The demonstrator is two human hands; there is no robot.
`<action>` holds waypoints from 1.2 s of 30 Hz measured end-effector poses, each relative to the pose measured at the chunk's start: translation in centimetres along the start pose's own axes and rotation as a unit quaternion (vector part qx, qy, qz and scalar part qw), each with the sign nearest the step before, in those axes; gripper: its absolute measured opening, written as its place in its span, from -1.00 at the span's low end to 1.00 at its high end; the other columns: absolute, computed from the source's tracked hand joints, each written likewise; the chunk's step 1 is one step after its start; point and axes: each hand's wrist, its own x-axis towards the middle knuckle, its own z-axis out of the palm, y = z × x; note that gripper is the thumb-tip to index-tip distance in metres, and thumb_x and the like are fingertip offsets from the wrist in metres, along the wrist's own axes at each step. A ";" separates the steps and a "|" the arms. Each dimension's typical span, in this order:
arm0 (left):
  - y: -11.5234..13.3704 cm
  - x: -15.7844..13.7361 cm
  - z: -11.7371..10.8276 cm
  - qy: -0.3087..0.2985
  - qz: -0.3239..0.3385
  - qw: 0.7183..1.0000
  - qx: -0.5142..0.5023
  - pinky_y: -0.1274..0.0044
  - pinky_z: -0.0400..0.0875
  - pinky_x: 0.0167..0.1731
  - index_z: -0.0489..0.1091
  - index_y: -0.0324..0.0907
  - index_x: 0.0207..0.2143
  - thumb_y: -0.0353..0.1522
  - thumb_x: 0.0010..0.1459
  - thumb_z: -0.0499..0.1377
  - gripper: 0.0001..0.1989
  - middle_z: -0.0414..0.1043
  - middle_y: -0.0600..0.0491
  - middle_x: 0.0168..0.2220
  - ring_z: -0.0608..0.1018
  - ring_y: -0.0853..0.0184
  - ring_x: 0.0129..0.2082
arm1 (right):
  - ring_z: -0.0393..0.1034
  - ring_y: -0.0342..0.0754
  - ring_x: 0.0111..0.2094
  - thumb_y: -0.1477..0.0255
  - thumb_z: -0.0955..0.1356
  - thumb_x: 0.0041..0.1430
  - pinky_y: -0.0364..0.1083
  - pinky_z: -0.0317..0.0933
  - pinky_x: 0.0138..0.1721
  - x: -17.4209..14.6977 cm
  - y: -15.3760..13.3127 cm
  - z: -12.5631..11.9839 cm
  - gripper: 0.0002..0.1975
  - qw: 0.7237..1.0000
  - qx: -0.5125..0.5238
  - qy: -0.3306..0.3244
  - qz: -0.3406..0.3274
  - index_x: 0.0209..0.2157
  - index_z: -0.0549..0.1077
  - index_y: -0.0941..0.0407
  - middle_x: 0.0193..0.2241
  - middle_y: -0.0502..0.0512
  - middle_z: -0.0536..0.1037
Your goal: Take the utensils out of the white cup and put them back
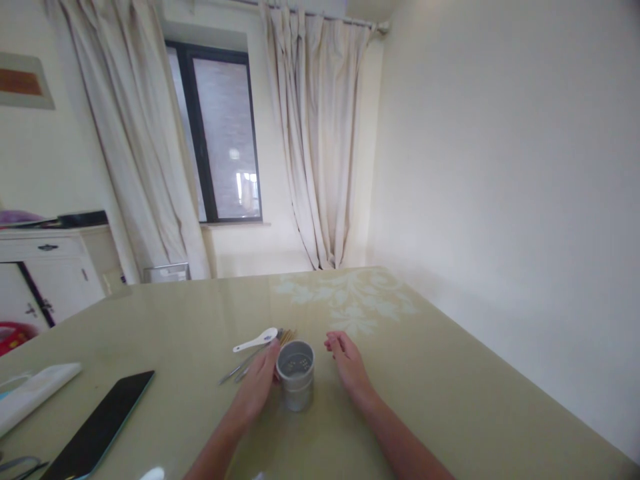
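A grey cylindrical utensil holder (299, 393) with holes in its bottom stands upright on the table, its open top facing me. At its left side, my left hand (257, 381) is closed against the wall, with some fingers hidden by the holder. My right hand (349, 363) is to the right of the holder, apart from it, with fingers curled in and nothing visible in them. Just behind my left hand lie a white spoon (256, 341), thin metal utensils (243, 365) and a bundle of wooden chopsticks (287, 336).
On the table's left part lie a black tablet (103, 423), a white long object (37, 393) and scissors (23, 461) cut off by the frame. The glossy table (425, 373) runs along a white wall at right. A white cabinet (60, 267) stands beyond, at left.
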 end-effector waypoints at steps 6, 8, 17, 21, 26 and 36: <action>0.7 -0.5 2.6 -0.060 0.076 0.993 0.063 0.38 0.50 -0.17 0.52 -0.12 -0.27 0.05 0.42 -0.14 -0.41 0.64 -0.05 -0.24 0.60 0.15 -0.24 | 0.51 0.12 -0.15 -0.19 0.24 0.28 0.02 0.37 -0.09 -1.1 0.1 1.3 -0.41 0.999 0.038 0.028 0.025 -0.16 0.52 0.06 -0.23 0.14 0.60; 0.2 0.1 1.4 -0.011 0.079 0.984 0.158 0.39 0.47 -0.17 0.49 -0.12 -0.26 -0.03 0.41 -0.08 -0.52 0.63 -0.05 -0.25 0.61 0.15 -0.23 | 0.50 0.10 -0.19 -0.18 0.26 0.27 0.01 0.37 -0.12 -1.1 0.0 1.0 -0.42 0.998 0.043 0.037 0.036 -0.16 0.53 0.05 -0.25 0.13 0.59; -2.0 0.7 -0.9 -0.027 0.011 0.895 0.445 0.40 0.42 -0.11 0.47 -0.11 -0.24 -0.33 0.33 0.07 -0.82 0.63 -0.08 -0.16 0.63 0.10 -0.06 | 0.50 0.08 -0.35 -0.34 0.32 0.08 -0.01 0.35 -0.26 -0.5 -0.7 0.4 -0.26 0.996 0.067 -0.018 0.057 -0.39 0.57 0.11 -0.44 0.11 0.60; -1.4 0.3 0.1 -0.043 0.005 0.894 0.445 0.37 0.44 -0.16 0.47 -0.13 -0.17 -0.30 0.38 0.01 -0.75 0.64 -0.12 -0.19 0.66 0.07 -0.12 | 0.52 0.13 -0.25 -0.43 0.32 -0.04 0.05 0.37 -0.14 -0.9 -0.6 0.8 -0.16 0.994 0.073 -0.033 0.074 -0.37 0.59 0.12 -0.37 0.13 0.62; -1.1 -0.1 0.1 -0.046 -0.005 0.881 0.471 0.34 0.45 -0.16 0.50 -0.10 -0.16 -0.28 0.37 0.01 -0.74 0.66 -0.15 -0.17 0.68 0.02 -0.12 | 0.53 0.11 -0.33 -0.42 0.35 -0.06 0.04 0.38 -0.21 -0.9 -0.7 1.0 -0.17 0.991 0.085 -0.059 0.081 -0.41 0.58 0.14 -0.44 0.12 0.61; -1.0 -0.1 0.2 -0.069 -0.005 0.871 0.486 0.30 0.47 -0.08 0.49 -0.17 0.01 -0.32 0.38 -0.04 -0.66 0.65 -0.22 -0.07 0.67 -0.01 -0.04 | 0.53 0.09 -0.36 -0.38 0.37 0.00 0.02 0.39 -0.25 -1.4 -1.4 0.7 -0.20 0.991 0.067 -0.096 0.064 -0.41 0.62 0.16 -0.45 0.13 0.62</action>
